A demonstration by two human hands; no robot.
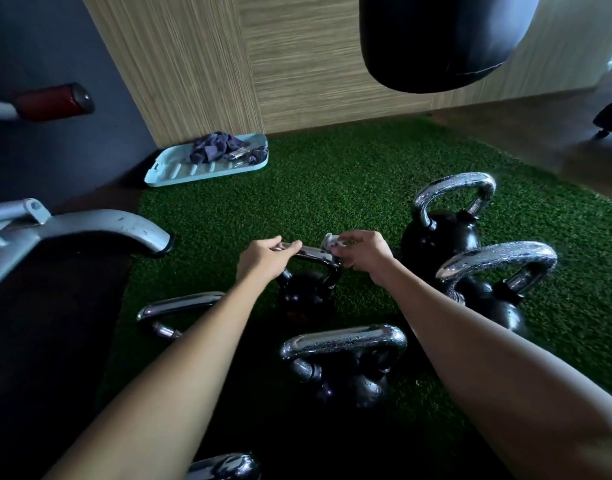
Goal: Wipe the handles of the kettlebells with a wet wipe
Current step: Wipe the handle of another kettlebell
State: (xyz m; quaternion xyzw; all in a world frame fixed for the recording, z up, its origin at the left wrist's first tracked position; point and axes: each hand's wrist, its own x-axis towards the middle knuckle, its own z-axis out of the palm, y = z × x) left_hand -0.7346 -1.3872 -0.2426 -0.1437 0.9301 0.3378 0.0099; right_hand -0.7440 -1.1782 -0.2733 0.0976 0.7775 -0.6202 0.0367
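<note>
Several black kettlebells with chrome handles stand on green turf. My left hand [263, 259] grips the left end of the chrome handle [313, 252] of a small kettlebell [306, 294] in the middle. My right hand [361, 256] pinches a white wet wipe [332, 242] against the right end of that same handle. Two larger kettlebells [439, 233] [488, 299] with wet, beaded handles stand to the right. Another kettlebell [346, 368] sits near me between my forearms. A chrome handle [180, 304] shows at the left, partly behind my left forearm.
A light blue tray [180, 171] with a dark cloth [216, 148] lies by the wooden wall at the back. A black punching bag [436, 43] hangs at upper right. A grey metal machine leg [100, 226] reaches in from the left. Another chrome handle [225, 465] pokes in at the bottom edge.
</note>
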